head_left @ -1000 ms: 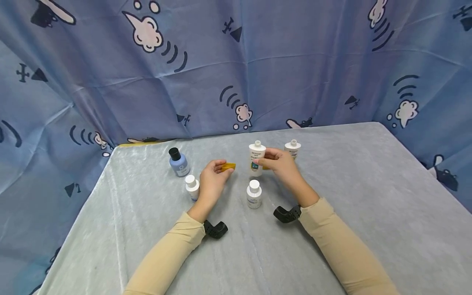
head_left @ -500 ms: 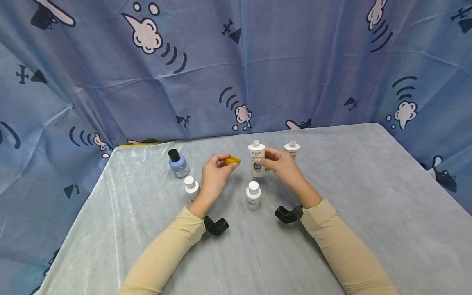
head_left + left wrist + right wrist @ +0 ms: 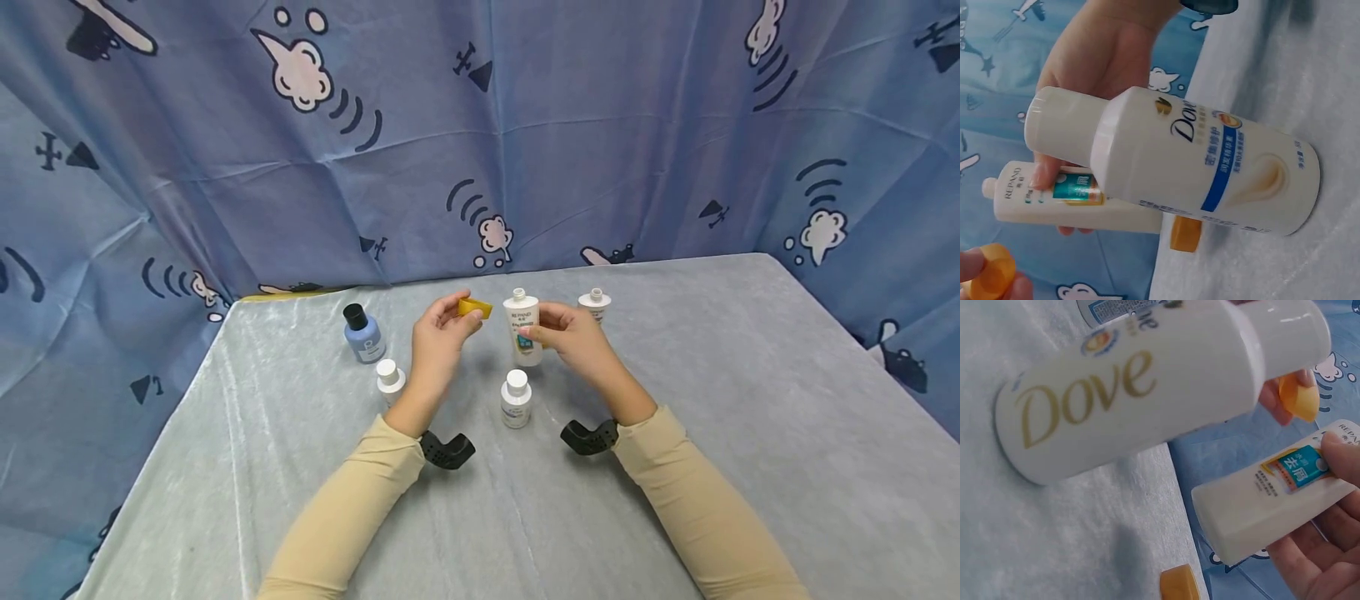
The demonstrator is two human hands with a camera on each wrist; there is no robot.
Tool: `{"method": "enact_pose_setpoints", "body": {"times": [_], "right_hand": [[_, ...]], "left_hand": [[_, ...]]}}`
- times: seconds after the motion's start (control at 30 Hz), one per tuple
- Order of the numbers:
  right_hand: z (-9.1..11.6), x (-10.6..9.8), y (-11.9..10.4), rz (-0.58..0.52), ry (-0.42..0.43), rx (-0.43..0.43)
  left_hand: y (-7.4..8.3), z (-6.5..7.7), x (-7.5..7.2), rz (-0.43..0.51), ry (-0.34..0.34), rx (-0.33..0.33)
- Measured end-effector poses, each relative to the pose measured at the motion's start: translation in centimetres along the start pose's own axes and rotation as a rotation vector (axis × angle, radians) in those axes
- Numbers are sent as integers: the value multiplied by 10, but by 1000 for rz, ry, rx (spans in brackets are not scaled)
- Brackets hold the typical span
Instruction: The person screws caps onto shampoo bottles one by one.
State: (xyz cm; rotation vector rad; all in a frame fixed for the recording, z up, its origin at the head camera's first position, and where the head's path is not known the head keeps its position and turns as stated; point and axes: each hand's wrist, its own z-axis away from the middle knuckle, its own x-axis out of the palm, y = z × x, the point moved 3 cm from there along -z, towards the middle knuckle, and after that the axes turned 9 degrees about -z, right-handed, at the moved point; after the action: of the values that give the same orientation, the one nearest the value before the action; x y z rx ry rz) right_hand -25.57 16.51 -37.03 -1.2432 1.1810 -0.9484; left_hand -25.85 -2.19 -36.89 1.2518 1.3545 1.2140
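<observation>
My left hand (image 3: pixel 437 339) pinches a small yellow bottle cap (image 3: pixel 475 309) between thumb and fingers, its hollow side visible in the left wrist view. My right hand (image 3: pixel 576 337) grips a white REPAND shampoo bottle (image 3: pixel 522 329) round its body, label towards me. The bottle has no cap, and its bare neck (image 3: pixel 989 187) shows. The cap is held to the left of the bottle's neck, apart from it. A white Dove bottle (image 3: pixel 516 400) with its white cap on stands on the table in front of the two hands.
Left of my left hand stand a blue bottle (image 3: pixel 364 335) with a black cap and a white-capped bottle (image 3: pixel 390 379), partly hidden by the wrist. Behind my right hand is another uncapped white bottle (image 3: pixel 596 303). A second yellow cap (image 3: pixel 1185 234) lies on the table (image 3: pixel 465 533).
My left hand has risen with the yellow cap, bringing it up and slightly right towards the height of the bottle's neck. The right hand and its bottle have barely moved.
</observation>
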Motion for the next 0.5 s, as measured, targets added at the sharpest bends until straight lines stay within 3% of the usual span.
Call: {"method": "enact_pose_setpoints", "body": {"times": [0.3,0.5], "right_hand": [[2,0,1,31,-15,-19],[0,2,2,53,-12,-14]], "left_hand": [[-5,1,1,112,-55,-17],[-5,1,0,154,-17,-29]]}}
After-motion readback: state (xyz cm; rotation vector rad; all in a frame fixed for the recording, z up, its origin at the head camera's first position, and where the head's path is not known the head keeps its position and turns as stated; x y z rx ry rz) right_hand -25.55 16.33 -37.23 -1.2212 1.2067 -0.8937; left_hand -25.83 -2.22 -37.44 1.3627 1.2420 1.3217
